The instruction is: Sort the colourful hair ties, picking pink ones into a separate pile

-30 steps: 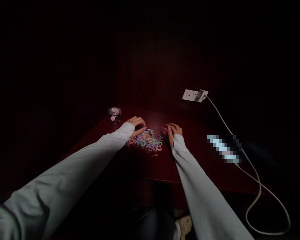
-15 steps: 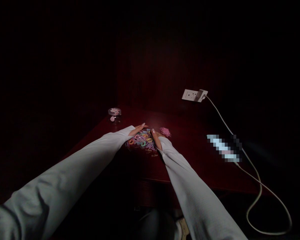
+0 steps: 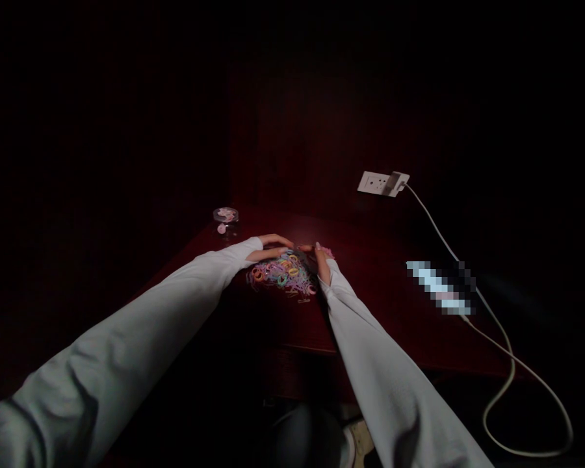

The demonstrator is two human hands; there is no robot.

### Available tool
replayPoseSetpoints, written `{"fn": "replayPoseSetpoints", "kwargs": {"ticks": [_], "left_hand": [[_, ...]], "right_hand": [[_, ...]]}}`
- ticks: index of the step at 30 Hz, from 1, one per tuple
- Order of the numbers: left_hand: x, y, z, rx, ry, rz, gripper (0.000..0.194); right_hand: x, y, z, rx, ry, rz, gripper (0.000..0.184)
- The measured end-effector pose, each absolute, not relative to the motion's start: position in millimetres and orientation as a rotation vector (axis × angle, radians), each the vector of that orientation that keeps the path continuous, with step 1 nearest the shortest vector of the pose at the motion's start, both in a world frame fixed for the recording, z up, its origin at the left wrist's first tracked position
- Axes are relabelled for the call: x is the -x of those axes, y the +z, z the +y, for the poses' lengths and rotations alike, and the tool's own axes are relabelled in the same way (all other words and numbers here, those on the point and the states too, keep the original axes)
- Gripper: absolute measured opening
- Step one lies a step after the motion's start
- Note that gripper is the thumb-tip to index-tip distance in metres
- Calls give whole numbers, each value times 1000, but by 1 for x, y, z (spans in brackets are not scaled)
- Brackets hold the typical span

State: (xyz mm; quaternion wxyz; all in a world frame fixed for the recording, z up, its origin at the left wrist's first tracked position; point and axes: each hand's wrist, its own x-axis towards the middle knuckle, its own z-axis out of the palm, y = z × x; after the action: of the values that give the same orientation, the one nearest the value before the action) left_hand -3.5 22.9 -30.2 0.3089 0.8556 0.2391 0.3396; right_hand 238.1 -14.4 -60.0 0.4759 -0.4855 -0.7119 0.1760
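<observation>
A heap of small colourful hair ties, with rings in orange, yellow, green and purple, lies on the dark red table. At the heap's far left edge is my left hand, its fingers stretched out and pointing right. My right hand borders the heap on the right, fingers extended and angled inward toward the left hand. Neither hand shows anything gripped. A smaller pink pile is partly hidden behind my right hand.
A clear round container with pale pink pieces stands at the table's back left. To the right lies a pixelated phone-like object with a white cable running to a charger in the wall socket.
My right hand has shifted right, off the heap's edge and over part of the pink pile. My left hand's fingers have spread and show more. The heap looks slightly wider.
</observation>
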Motion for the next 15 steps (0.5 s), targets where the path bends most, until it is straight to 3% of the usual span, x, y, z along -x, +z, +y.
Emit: {"fn": "replayPoseSetpoints", "kwargs": {"ticks": [4,10,15], "left_hand": [[8,-18,7,-2556,827,507,44],[3,-16,-2,-2763,614,592,63],[2,-16,3,-2757,560,641,55]], "right_hand": [[-240,-52,-22,1172,590,-1598,70],[-242,-48,-32,1143,596,-1628,59],[-240,-47,-36,1106,570,-1628,53]]}}
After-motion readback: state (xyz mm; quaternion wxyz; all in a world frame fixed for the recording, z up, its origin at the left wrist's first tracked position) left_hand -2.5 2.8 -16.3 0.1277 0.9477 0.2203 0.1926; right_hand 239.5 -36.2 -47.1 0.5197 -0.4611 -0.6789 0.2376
